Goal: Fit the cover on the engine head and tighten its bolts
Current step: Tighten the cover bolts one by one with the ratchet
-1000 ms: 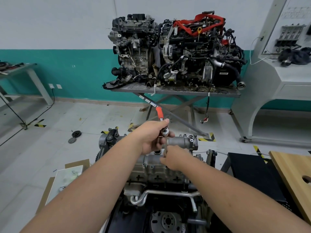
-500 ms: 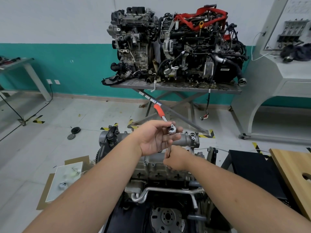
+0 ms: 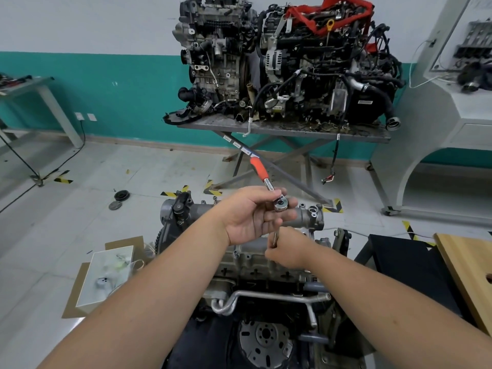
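An engine stands in front of me, its grey metal cover (image 3: 306, 217) lying across the top of the engine head (image 3: 255, 262). My left hand (image 3: 253, 214) holds the head of a ratchet wrench (image 3: 279, 203), palm up, thumb over the shaft; its red handle (image 3: 258, 169) points up and away. A thin extension bar (image 3: 275, 237) runs down from the ratchet head. My right hand (image 3: 287, 249) pinches that bar low down, just above the engine head. The bar's lower end is hidden by my fingers.
Two large engines (image 3: 279, 62) sit on a metal scissor table (image 3: 279, 129) ahead. A white console (image 3: 439, 115) stands right, a wooden board (image 3: 468, 275) and black stand (image 3: 404, 262) near right. Cardboard with a plastic sheet (image 3: 106, 272) and two discs (image 3: 118, 199) lie on the floor left.
My left hand has opened from a closed grip over the ratchet head to a palm-up hold. The ratchet handle has swung slightly right. My right hand stays on the extension bar.
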Demonstrator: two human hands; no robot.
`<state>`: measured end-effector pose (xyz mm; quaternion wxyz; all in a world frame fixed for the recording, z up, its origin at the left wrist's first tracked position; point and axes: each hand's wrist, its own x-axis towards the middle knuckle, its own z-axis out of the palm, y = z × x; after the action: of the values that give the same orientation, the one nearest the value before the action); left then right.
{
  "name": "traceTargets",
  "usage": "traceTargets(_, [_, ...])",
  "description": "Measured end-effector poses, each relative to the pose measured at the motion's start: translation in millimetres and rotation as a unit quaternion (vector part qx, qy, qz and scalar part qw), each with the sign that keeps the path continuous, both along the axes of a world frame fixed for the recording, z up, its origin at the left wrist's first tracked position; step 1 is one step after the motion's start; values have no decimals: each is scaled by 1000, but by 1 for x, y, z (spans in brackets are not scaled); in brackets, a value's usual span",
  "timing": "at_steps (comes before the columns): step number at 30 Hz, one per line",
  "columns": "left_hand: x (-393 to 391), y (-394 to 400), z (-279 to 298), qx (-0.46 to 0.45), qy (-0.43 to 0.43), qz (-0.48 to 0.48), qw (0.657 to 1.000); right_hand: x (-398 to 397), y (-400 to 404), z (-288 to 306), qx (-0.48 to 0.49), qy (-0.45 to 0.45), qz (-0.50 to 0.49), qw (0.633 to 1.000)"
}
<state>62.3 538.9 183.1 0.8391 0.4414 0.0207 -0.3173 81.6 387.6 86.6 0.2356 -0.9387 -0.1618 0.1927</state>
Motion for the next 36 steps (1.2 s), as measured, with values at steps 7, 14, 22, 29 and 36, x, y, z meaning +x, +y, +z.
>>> traceTargets(7, [0,10,15,-116,-22,-9,993,1,18,30,58,-17,29,998])
traceTargets(14, [10,10,59,-33,-57,33,997,26,15,71,32,20,32,999])
traceTargets(22, [-15,32,19,-81,-10,51,995,13,47,38,-3,35,100,994])
traceTargets(29, [-28,51,17,-73,-12,116,990,8,72,34,4,3,124,992])
traceTargets(36, [-30,63,9,-66,20,125,990,3,78,22,-39,7,76,996])
